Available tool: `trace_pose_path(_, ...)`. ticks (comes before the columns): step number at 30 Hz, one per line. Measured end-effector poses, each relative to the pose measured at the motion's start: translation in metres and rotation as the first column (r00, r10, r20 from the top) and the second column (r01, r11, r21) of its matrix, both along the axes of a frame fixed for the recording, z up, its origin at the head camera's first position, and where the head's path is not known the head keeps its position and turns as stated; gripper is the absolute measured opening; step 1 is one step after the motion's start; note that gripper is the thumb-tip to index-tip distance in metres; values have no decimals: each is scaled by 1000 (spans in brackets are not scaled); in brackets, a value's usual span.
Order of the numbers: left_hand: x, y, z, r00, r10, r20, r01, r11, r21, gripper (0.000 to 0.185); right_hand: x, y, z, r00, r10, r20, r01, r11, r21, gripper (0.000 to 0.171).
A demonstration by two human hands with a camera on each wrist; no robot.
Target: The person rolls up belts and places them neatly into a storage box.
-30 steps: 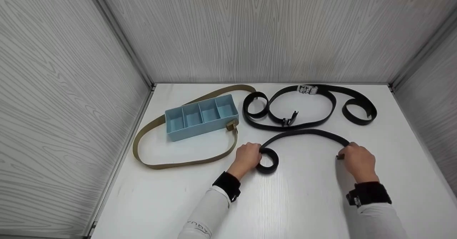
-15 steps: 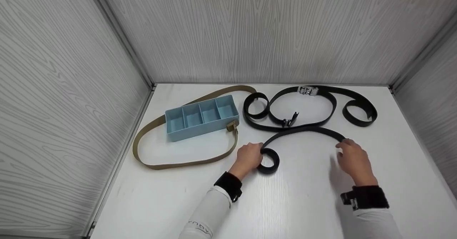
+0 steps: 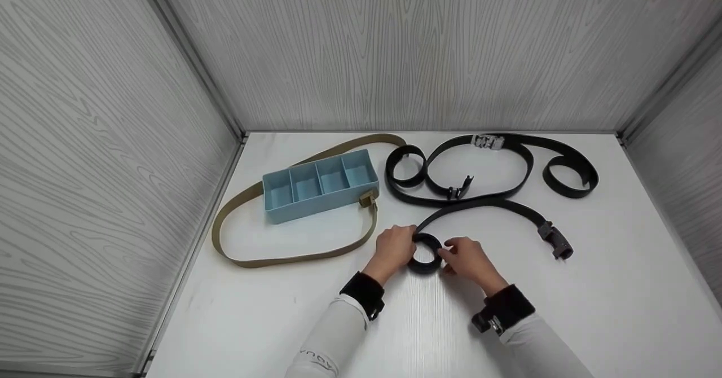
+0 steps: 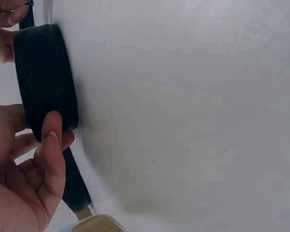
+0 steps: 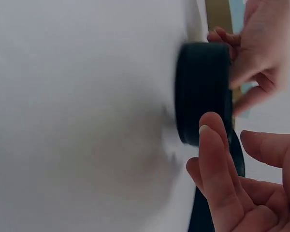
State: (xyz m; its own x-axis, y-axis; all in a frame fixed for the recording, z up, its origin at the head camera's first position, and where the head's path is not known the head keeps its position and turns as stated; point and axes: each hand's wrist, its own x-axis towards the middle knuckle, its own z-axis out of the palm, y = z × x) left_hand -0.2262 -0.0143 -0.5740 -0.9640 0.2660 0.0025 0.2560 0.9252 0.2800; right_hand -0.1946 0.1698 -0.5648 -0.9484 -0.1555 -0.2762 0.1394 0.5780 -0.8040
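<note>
Item: black belt (image 3: 485, 204), partly rolled, lying on the white table (image 3: 282, 310) just right of and nearer than the blue tray (image 3: 318, 189). I am watching both hands working its coil (image 3: 426, 253), which is standing on edge near the front of the tray's right end. The left hand (image 3: 395, 246) is pinching the coil's left side, thumb and fingers curled round the webbing; the left wrist view is showing the thumb (image 4: 50, 145) lying across the band. The right hand (image 3: 465, 256) is touching the coil's right side with its fingers curled about it; the right wrist view is showing a thumb (image 5: 212, 145) against the roll, so I am reading this as a light grip, not a firm clamp. The belt's buckle (image 3: 555, 242) is lying loose, well right of the tray. Handling note, as I judge it: I would be keeping the coil upright, edges flush, pressure even from both sides, and feeding the free length in without twist so the roll is not telescoping. Count: belts, three, namely this one, one longer black belt (image 3: 524, 163) looping right of the tray, and one tan belt (image 3: 293, 256) encircling the tray. Trays, one, with four compartments. Hands, two.
</note>
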Motion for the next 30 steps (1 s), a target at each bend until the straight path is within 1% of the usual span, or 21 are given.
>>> trace_pose_path(5,0,-5,-4,999,-41,1,41,999,31,13,-3,-10,-8,999,-26,36,26,1000,-16,23)
trace_pose_path(9,-2,-8,-5,998,-64,12,63,996,56,14,-5,-10,-8,998,-36,47,37,999,-26,20)
trace_pose_path(12,-4,-9,-4,996,-77,39,75,995,62,17,-8,-9,-6,1000,-3,19,3,1000,17,15)
trace_pose_path(15,-7,-10,-1,993,-100,67,95,993,75,12,-12,-9,-2,999,40,-1,-40,996,74,13)
trace_pose_path(17,-9,-10,2,990,-113,82,105,990,89,8,-14,-9,1,997,73,9,-74,993,88,14)
trace_pose_path(21,-12,-10,5,986,-127,110,115,987,109,16,-18,-8,8,990,131,48,-135,987,92,17)
trace_pose_path(23,-13,-11,5,983,-127,130,110,986,129,18,-20,-7,10,986,157,48,-161,981,110,16)
trace_pose_path(25,-13,-11,5,980,-117,158,91,983,158,17,-21,-7,11,984,172,53,-178,977,118,16)
trace_pose_path(28,-13,-12,5,975,-78,207,33,976,213,19,-23,-6,13,981,179,70,-187,975,122,18)
trace_pose_path(30,-14,-13,5,972,-46,231,-16,966,259,23,-24,-6,13,981,177,79,-186,975,121,20)
